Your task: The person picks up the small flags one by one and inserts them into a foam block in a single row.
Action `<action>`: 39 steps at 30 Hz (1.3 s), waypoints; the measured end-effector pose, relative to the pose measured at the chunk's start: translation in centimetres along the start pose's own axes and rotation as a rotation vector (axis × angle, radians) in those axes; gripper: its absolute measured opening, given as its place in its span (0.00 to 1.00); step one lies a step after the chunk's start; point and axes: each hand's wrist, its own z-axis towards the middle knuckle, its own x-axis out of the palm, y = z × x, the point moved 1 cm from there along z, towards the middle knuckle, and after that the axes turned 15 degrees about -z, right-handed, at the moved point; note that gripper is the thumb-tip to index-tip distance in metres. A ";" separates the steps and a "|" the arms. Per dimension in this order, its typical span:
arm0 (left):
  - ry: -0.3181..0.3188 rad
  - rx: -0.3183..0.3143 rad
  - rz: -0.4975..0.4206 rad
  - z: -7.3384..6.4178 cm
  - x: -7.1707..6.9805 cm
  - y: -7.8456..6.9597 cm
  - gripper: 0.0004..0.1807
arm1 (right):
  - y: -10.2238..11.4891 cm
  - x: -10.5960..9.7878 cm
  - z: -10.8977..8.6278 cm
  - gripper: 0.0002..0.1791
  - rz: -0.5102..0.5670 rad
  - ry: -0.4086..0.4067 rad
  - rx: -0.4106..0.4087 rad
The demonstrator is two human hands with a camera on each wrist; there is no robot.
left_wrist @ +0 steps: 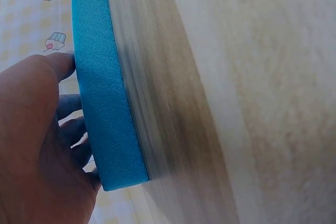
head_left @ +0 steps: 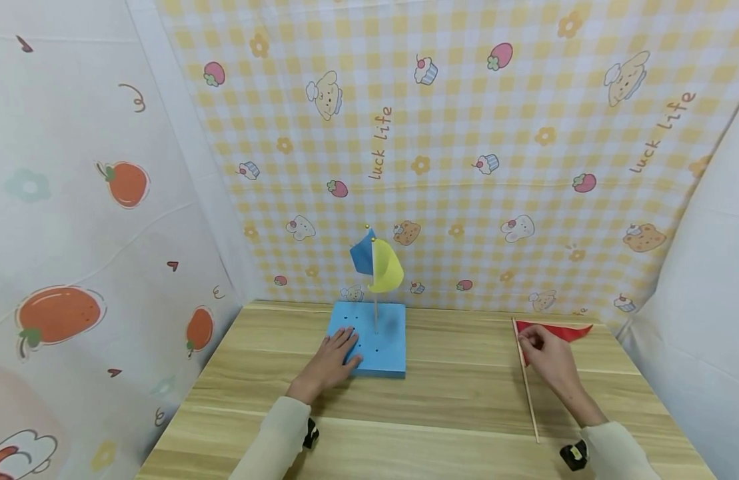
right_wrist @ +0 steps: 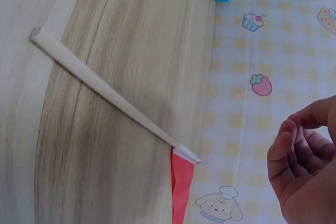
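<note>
My left hand point(head_left: 330, 363) rests on the left part of a blue foam block point(head_left: 390, 363), fingers spread over its top. In the left wrist view, its thumb point(left_wrist: 63, 65) lies at the edge of the block point(left_wrist: 100, 87). A yellow flag point(head_left: 387, 267) and a blue flag point(head_left: 363, 255) rise from the block on thin sticks. To the right lies a red pennant point(head_left: 561, 331) on a wooden stick point(head_left: 528, 393). My right hand point(head_left: 549, 357) is over it, thumb and fingers curled together. The right wrist view shows this hand point(right_wrist: 304, 161) apart from the stick point(right_wrist: 105, 87), with nothing visible between its fingertips.
Several small holes dot the block's top. The wooden table point(head_left: 459, 400) runs back to a yellow checked cloth point(head_left: 453, 200) with printed cartoons. White cloths hang at the left point(head_left: 105, 240) and right point(head_left: 705, 287). A dark device point(head_left: 574, 455) is on the right wrist.
</note>
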 end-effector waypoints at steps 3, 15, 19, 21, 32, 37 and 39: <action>-0.001 0.003 0.000 0.1 0.0 0.0 0.35 | -0.3 -0.1 -0.1 0.04 -0.005 0.003 0.014; 0.010 -0.008 0.001 0.1 0.0 0.1 0.35 | -1.6 -0.1 -0.7 0.08 -0.042 0.037 0.065; 0.016 -0.012 -0.001 0.1 -0.1 0.0 0.35 | -2.1 -0.2 -0.8 0.09 -0.055 0.052 0.077; 0.015 -0.013 0.002 0.1 -0.1 0.0 0.35 | -2.3 -0.3 -0.9 0.10 -0.061 0.069 0.082; 0.000 -0.001 -0.005 0.0 0.0 0.0 0.35 | -3.0 -0.2 -1.3 0.11 -0.051 0.186 0.110; 0.003 -0.002 -0.006 0.0 0.0 0.0 0.35 | -3.4 0.0 -1.5 0.10 -0.082 0.202 0.103; 0.001 0.000 -0.006 0.0 0.0 0.0 0.35 | -3.5 0.2 -1.5 0.10 -0.093 0.215 0.107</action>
